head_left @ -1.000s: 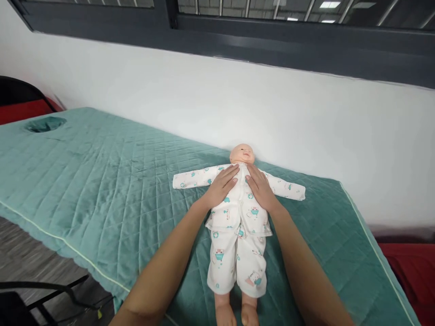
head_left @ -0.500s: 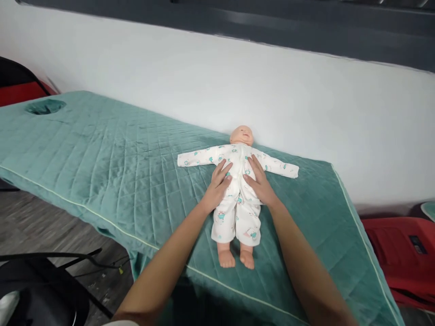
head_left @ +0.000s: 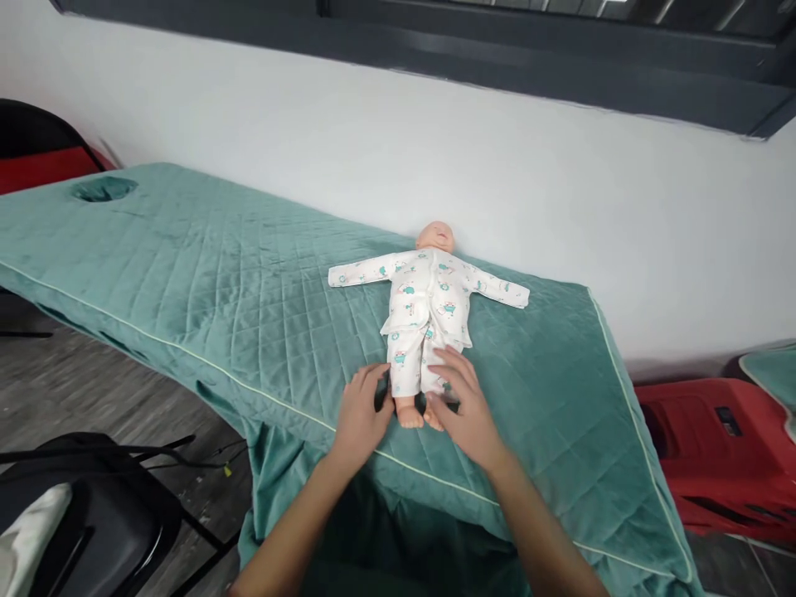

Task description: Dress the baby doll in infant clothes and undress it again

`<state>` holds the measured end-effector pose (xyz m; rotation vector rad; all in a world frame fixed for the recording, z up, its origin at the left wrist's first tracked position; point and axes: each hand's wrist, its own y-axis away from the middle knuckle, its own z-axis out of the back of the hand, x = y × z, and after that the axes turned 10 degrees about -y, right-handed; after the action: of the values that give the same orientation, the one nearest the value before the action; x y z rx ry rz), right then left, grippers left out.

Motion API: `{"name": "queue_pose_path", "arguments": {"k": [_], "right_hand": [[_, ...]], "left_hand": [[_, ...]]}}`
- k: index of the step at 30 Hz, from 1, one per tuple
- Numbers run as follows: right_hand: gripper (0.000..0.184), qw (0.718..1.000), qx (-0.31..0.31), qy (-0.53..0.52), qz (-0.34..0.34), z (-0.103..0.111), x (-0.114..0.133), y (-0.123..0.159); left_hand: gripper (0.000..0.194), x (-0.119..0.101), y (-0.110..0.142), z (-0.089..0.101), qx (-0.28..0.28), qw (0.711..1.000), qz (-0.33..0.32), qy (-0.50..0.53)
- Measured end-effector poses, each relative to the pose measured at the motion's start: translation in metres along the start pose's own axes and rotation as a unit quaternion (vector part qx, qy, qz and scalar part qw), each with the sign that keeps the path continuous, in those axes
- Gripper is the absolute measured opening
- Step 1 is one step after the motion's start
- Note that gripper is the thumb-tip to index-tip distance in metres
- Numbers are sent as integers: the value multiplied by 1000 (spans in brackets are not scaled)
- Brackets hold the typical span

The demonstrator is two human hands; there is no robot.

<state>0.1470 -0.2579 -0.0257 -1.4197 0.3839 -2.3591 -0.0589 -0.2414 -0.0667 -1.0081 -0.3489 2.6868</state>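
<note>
A baby doll lies on its back with its arms spread wide. It wears a white printed shirt and matching trousers. My left hand is beside the trouser leg and foot on the left, fingers apart and curved, close to the cuff. Over the other trouser leg reaches my right hand, its fingers spread and its thumb near the doll's foot, which it partly covers. Whether either hand touches the cloth is hard to tell.
Under the doll is a bed with a green quilted cover and a face hole at its far left. A white wall runs behind. Red plastic furniture stands at right, a black chair at lower left.
Both hands have moved from the doll's chest down to its lower legs and feet. The shirt now shows in full, its hem lying over the trousers. The camera view has shifted slightly.
</note>
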Motion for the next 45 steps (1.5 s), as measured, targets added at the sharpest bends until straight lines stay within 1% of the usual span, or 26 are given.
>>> {"name": "queue_pose_path", "arguments": {"k": [1, 3, 5, 7, 8, 10, 12, 14, 15, 17, 18, 19, 20, 21, 22, 24, 26, 28, 31, 34, 36, 38, 40, 42, 43, 45], "right_hand": [[31, 999, 39, 15, 6, 0, 9, -3], [31, 993, 101, 58, -4, 2, 25, -11], [25, 983, 134, 121, -28, 3, 40, -18], [18, 968, 153, 192, -42, 3, 51, -21], [18, 961, 161, 222, -44, 2, 55, -22], [26, 952, 169, 252, -37, 0, 58, -18], [40, 957, 165, 237, -23, -2, 55, -9], [49, 972, 126, 197, -18, -5, 48, 8], [52, 980, 92, 173, -26, -7, 43, 19], [55, 990, 1, 130, -61, -12, 32, 46], [53, 989, -57, 115, -79, -16, 28, 60], [47, 983, -113, 114, -93, -21, 25, 74], [40, 976, -155, 115, -101, -26, 24, 85], [35, 974, -165, 107, -108, -31, 25, 94], [32, 977, -158, 90, -114, -37, 28, 100], [32, 984, -128, 39, -121, -49, 35, 102], [34, 985, -126, 3, -117, -59, 44, 95], [35, 986, -138, -5, -97, -68, 50, 83], [37, 989, -135, -19, -61, -72, 55, 71], [35, 985, -158, -47, -56, -60, 50, 67], [29, 979, -181, -35, -82, -44, 40, 64], [25, 974, -190, 2, -122, -26, 27, 58], [30, 974, -164, 31, -150, -12, 16, 51], [35, 979, -117, 59, -157, -7, 8, 41], [35, 980, -96, 79, -157, -7, 5, 37], [32, 976, -71, 132, -158, -9, 1, 28]], "left_hand": [[46, -1, 0, 1, 12, 1000, 2, -15], [48, -5, -2, 2, 32, 999, 6, -35], [43, -8, -6, 4, 40, 998, 13, -54], [34, -12, -9, 5, 44, 996, 22, -69], [29, -13, -10, 6, 46, 996, 30, -63], [21, -15, -9, 9, 47, 997, 58, -6], [16, -16, -2, 14, 47, 991, 90, 83], [12, -16, 7, 21, 50, 982, 111, 144], [11, -15, 13, 25, 53, 979, 119, 156], [11, -15, 22, 32, 56, 977, 132, 160], [11, -15, 26, 34, 56, 976, 137, 160], [11, -15, 29, 36, 54, 975, 142, 160], [11, -15, 30, 37, 51, 975, 147, 161], [11, -16, 31, 37, 47, 974, 151, 161], [10, -17, 32, 37, 42, 974, 153, 160], [10, -20, 32, 35, 33, 977, 150, 151], [9, -22, 33, 32, 27, 981, 134, 135], [9, -24, 35, 29, 28, 987, 105, 122], [13, -24, 39, 24, 48, 992, 53, 106], [15, -21, 41, 26, 84, 992, 19, 93], [14, -20, 38, 32, 88, 991, 7, 101], [14, -22, 33, 40, 74, 991, -19, 112], [14, -29, 25, 47, 50, 991, -69, 107], [13, -40, 13, 50, 38, 988, -127, 75], [14, -47, 6, 49, 42, 986, -152, 47], [16, -60, -7, 44, 72, 979, -187, -33]]}}
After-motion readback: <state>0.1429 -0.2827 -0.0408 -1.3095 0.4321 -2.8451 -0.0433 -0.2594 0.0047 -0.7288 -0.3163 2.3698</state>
